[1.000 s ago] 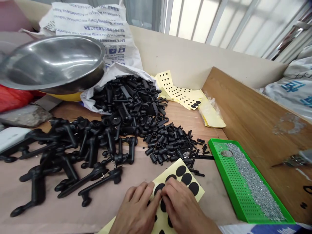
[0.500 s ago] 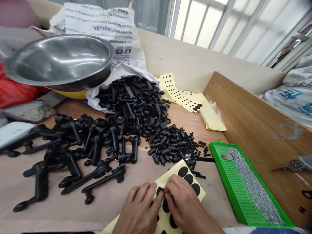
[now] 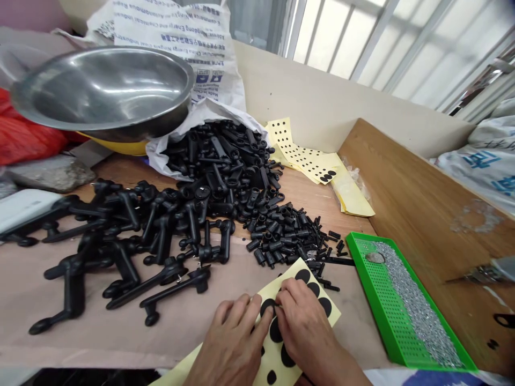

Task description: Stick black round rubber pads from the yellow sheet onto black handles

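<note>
A pale yellow sheet (image 3: 185,367) of black round stickers lies slanted at the table's front edge. My left hand (image 3: 233,340) rests on it with fingers stretched out, its thumb tip beside one black round sticker (image 3: 266,306). My right hand (image 3: 306,329) is closed in a pinch at the edge of that sticker; a small dark bit shows at its fingertips, mostly hidden by them. Further black discs (image 3: 324,306) show on the sheet to the right of my right hand.
Black crank-shaped parts (image 3: 72,289) lie on the left, more spilling from a white sack (image 3: 161,158). Small black cylinders (image 3: 277,236) are heaped beyond my hands. A green tray (image 3: 372,300) of small metal pieces stands right. A steel bowl (image 3: 108,86) sits back left, sticker sheets (image 3: 350,190) back right.
The view has shifted slightly. My right fingertips have moved a little away from my left thumb, and more of the black sticker between the hands shows.
</note>
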The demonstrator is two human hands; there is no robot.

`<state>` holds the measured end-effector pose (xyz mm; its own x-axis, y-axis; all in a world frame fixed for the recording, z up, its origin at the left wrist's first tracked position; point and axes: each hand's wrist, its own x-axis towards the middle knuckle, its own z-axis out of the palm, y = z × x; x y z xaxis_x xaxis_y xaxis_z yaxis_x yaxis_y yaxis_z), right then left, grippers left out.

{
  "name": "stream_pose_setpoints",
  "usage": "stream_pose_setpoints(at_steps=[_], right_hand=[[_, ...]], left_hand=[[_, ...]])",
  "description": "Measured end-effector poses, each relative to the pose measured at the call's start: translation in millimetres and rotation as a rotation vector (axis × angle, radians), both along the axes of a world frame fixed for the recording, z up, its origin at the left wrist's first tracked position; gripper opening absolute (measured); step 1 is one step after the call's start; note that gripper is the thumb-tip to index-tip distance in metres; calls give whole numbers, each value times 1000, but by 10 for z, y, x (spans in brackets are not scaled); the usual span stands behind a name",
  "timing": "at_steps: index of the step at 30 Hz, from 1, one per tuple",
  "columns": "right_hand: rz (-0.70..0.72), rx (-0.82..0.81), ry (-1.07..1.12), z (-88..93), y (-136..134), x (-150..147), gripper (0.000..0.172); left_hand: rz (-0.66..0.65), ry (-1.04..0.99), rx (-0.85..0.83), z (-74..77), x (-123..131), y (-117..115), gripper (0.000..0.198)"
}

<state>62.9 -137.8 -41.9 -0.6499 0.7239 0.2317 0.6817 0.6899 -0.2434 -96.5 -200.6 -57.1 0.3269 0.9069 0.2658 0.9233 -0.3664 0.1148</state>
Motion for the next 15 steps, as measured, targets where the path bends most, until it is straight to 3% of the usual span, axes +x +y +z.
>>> stream_pose_setpoints(at_steps=[3, 6, 10, 15], right_hand=[[-17, -6, 36, 1, -22, -12, 17], [-2, -128, 152, 47, -41, -12, 17], [51, -308, 276, 106, -59, -16, 18], [121, -286, 245, 42, 24, 34, 19]], left_hand=[[4, -5, -27, 26, 12, 19, 39], [-9, -16, -38, -11, 20, 17, 36], [-7, -95, 99, -122, 19, -40, 33], [-29, -169, 188, -96, -276, -128, 32]])
